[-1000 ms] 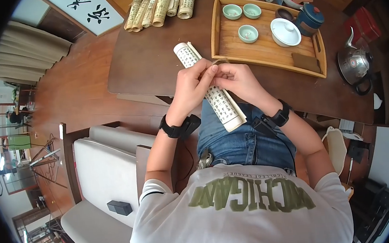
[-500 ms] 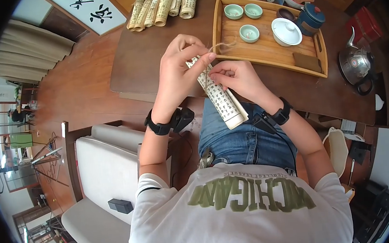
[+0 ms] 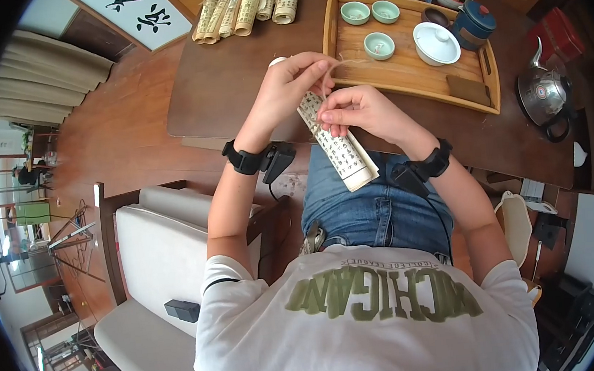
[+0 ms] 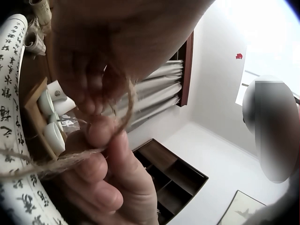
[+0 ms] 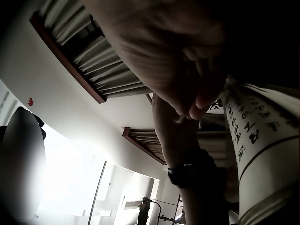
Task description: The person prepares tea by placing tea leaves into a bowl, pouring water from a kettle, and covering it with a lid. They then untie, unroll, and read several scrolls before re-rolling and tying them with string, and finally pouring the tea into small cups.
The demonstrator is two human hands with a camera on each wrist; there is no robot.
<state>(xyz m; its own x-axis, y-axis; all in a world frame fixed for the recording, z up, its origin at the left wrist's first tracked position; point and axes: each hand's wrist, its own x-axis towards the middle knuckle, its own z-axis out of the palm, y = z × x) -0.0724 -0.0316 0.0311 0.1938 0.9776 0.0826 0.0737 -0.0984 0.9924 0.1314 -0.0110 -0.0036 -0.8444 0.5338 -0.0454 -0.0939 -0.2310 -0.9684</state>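
A rolled paper scroll (image 3: 342,154) with black brush characters slants over the table edge and the person's lap. Brown twine (image 4: 131,104) runs across the scroll and rises in a loop between the two hands. In the head view the left hand (image 3: 293,87) is over the scroll's upper part, pinching the twine between thumb and fingers. Lower and to its right, the right hand (image 3: 361,111) pinches the twine close above the roll. The left wrist view shows this right hand's fingertips (image 4: 101,131) together on the twine. In the right wrist view the scroll (image 5: 262,140) stands beside the hand.
Several tied scrolls (image 3: 253,5) lie at the table's far left. A wooden tray (image 3: 408,85) holds green cups (image 3: 379,46), a white lidded bowl (image 3: 436,44) and a blue canister (image 3: 474,25). A steel kettle (image 3: 542,97) stands right, a grey sofa (image 3: 157,247) left.
The hands, close together at first, have drawn apart. The left hand rose up and left, then came back right and down; the twine's loop now stands up between them.
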